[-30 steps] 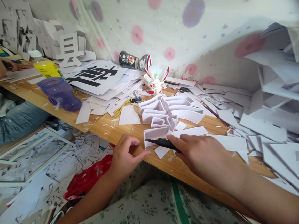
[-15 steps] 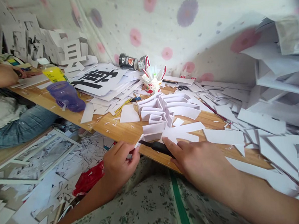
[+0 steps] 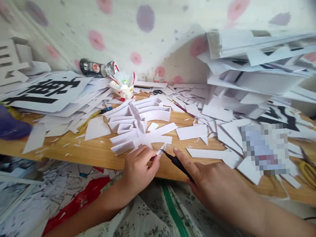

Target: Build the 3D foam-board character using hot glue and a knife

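The wooden tabletop [image 3: 95, 151] is full of white paper bits. A sheet [image 3: 45, 92] on the left shows a big black Chinese sign, too blurry to read. A white cut-out [image 3: 137, 134] lies by the near edge. The right hand [image 3: 214, 185] grips a black knife [image 3: 177, 163]. The left hand [image 3: 138, 168] pinches a scrap [image 3: 161, 150] at the knife's tip.

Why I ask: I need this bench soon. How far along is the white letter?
Most walls of the white letter already stand. The left hand pinches a strip at its near edge while the right hand holds the knife tip there. That edge looks unfinished, and loose scraps lie on the bench.
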